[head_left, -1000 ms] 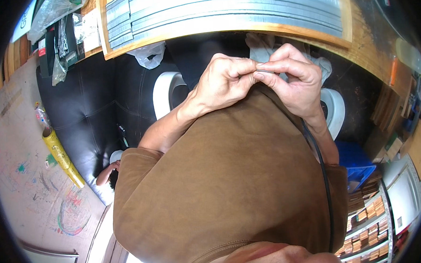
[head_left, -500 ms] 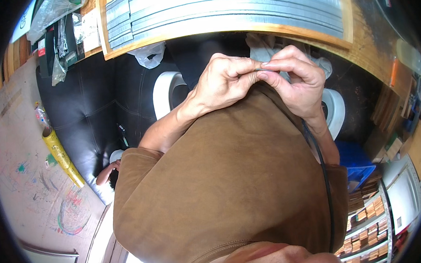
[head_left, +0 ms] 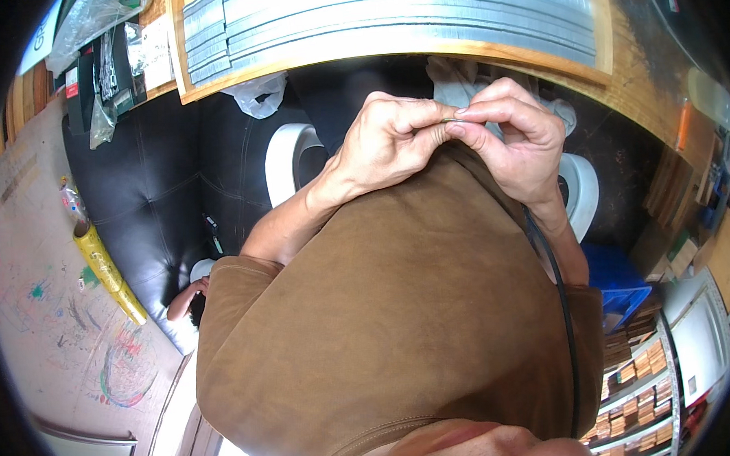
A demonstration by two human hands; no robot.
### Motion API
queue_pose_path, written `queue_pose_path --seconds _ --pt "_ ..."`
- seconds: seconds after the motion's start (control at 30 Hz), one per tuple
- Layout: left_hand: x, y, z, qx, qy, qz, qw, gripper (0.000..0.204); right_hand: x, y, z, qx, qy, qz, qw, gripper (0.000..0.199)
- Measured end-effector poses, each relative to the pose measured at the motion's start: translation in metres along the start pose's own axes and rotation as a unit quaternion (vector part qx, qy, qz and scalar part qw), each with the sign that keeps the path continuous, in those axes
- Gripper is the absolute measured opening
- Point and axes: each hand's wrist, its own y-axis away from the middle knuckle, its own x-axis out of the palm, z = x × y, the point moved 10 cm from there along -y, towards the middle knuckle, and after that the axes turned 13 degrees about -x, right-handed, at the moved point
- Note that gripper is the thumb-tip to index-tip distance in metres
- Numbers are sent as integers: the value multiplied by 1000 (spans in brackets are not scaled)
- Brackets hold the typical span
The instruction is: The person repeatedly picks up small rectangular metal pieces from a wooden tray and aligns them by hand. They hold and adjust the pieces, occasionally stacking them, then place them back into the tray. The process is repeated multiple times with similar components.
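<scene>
My left hand (head_left: 399, 139) and my right hand (head_left: 514, 134) meet fingertip to fingertip just beyond the front of my brown shirt (head_left: 384, 292). Each is closed in a pinch of thumb and forefinger. A tiny thin dark sliver (head_left: 450, 121) shows between the fingertips; it is too small to name. Most of whatever they hold is covered by the fingers. A black cable (head_left: 562, 301) runs along my right arm and down the shirt.
A wooden-framed tray (head_left: 406, 51) of grey metal strips lies on the bench ahead. White curved armrests (head_left: 285, 162) flank me. A black tufted couch (head_left: 167, 171) and a yellow tube (head_left: 106, 268) are at left, with another person's arm (head_left: 185, 303). A blue bin (head_left: 616, 286) stands at right.
Both hands stay in almost the same place. The fingertips have shifted very slightly around the small thing between them.
</scene>
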Motion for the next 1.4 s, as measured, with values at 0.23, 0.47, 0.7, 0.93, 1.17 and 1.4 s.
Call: queue_pose_path --seconds 0.23,0.47,0.7,0.93,1.17,1.4 --pt "-1 0 -2 -11 21 1 1000 17 -1 -1 2 8 11 4 1000 13" --pt "1 -1 0 -27 -7 25 999 16 2 -5 16 -19 102 25 994 11" --pt "1 -1 -2 -23 -5 21 999 17 2 -6 18 -33 99 13 995 9" --pt "-1 -1 -3 -19 -8 2 1000 21 -25 -8 30 -1 148 -22 989 9" --pt "3 -1 -1 -28 1 25 999 21 -168 -29 126 -18 471 -97 877 11" --pt "2 1 3 -41 7 14 999 21 -56 -31 70 48 275 33 960 9"
